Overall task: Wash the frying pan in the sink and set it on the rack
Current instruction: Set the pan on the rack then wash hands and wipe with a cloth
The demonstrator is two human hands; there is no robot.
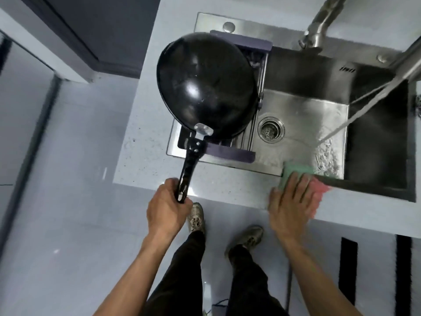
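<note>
The black frying pan lies upside down over the rack, a purple-ended wire rack spanning the left part of the steel sink. Its long black handle points toward me, and my left hand is shut around the handle's end. My right hand lies flat, fingers spread, on a green and pink cloth draped over the sink's near edge. Whether the pan's rim rests fully on the rack is hard to tell.
Water streams from the faucet into the right side of the basin. The drain sits mid-basin. A pale speckled countertop surrounds the sink. My feet stand on the tiled floor below; a dark striped mat lies at the right.
</note>
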